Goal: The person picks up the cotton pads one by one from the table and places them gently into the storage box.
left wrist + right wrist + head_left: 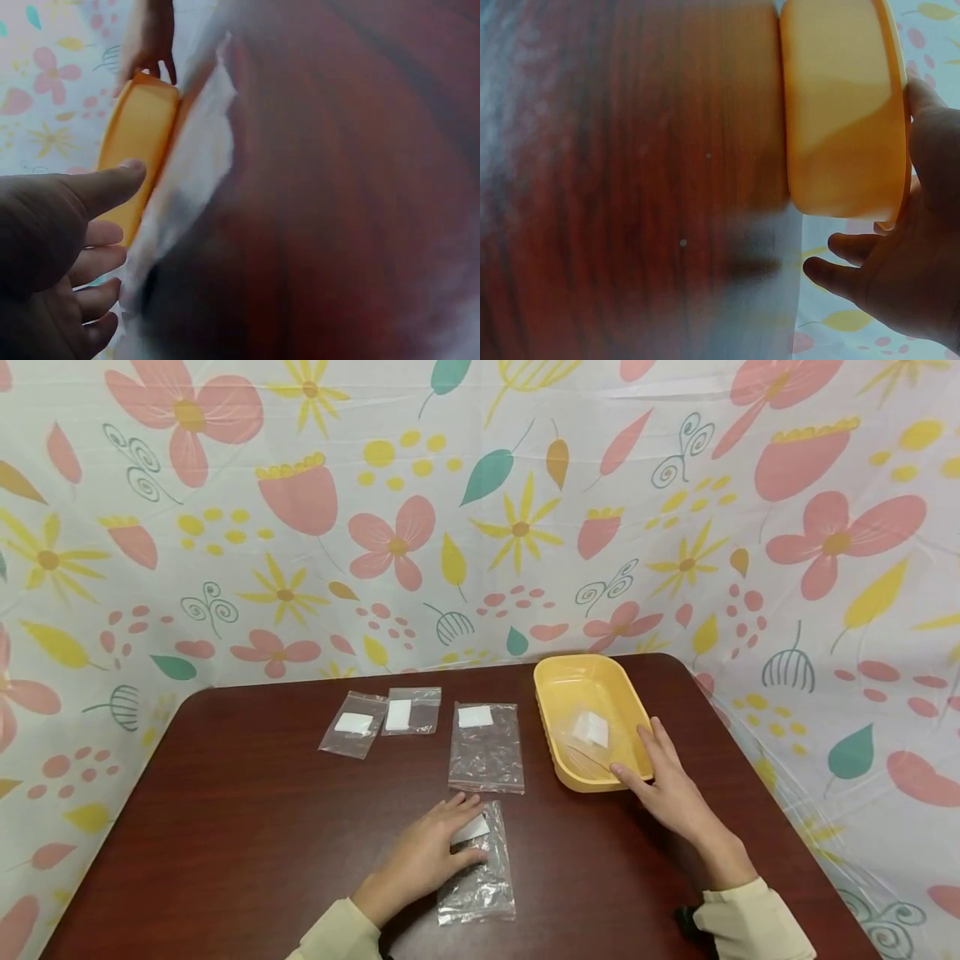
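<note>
My left hand [427, 852] lies over a clear zip bag [480, 893] at the front middle of the table, fingers extended. They partly cover the white piece [472, 829] in it. In the left wrist view the bag [199, 142] is blurred beside the loosely spread fingers. My right hand [675, 797] touches the near right corner of a yellow tray [551, 718], thumb at the near rim and fingers along the right side. The right wrist view shows some fingers [840, 274] off the tray's wall [844, 150]. Inside the tray lies a clear bag with a white piece [592, 729].
Behind the left hand lies a larger clear zip bag [487, 752] with a white piece. Two smaller bags [356, 743] [425, 714] with white pieces lie farther back left. A floral cloth [450, 568] hangs behind the dark wooden table [247, 827].
</note>
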### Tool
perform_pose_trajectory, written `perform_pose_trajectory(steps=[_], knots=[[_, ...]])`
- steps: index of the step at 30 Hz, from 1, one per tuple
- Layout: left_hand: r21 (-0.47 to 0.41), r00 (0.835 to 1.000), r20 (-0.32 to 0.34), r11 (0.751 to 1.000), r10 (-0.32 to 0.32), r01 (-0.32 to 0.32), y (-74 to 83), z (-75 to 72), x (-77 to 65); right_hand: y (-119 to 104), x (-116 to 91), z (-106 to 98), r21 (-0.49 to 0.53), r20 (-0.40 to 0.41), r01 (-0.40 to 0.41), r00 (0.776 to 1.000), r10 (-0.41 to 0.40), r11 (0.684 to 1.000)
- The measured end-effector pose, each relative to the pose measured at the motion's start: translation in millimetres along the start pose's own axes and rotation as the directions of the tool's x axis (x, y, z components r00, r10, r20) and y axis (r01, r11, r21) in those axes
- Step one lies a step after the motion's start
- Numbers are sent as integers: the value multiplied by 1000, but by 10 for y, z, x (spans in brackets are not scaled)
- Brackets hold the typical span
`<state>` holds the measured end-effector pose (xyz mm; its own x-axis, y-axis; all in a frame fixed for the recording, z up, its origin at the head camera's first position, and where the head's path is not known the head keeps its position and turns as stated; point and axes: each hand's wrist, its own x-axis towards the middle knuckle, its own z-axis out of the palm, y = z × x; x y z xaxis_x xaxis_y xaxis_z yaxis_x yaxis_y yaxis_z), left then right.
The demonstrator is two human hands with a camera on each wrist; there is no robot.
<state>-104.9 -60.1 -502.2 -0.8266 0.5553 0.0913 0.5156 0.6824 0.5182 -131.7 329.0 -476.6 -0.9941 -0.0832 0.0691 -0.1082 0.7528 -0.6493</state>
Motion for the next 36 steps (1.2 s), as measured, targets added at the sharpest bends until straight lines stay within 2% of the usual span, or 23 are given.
perform_pose_trajectory(steps=[4,12,21,36], knots=[[22,999,19,999,29,-29,-32,66,-19,7,4,2,-3,-2,5,1000,-5,1000],[-5,999,7,999,53,-53,-64,96,-31,3,8,-4,-5,-6,5,1000,-5,1000],[7,994,-41,995,99,-99,-77,113,-30,7,8,4,-3,-3,4,1000,-4,1000],[33,990,-82,993,117,-114,-80,129,-37,7,1,4,-5,-4,-1,1000,1,1000]])
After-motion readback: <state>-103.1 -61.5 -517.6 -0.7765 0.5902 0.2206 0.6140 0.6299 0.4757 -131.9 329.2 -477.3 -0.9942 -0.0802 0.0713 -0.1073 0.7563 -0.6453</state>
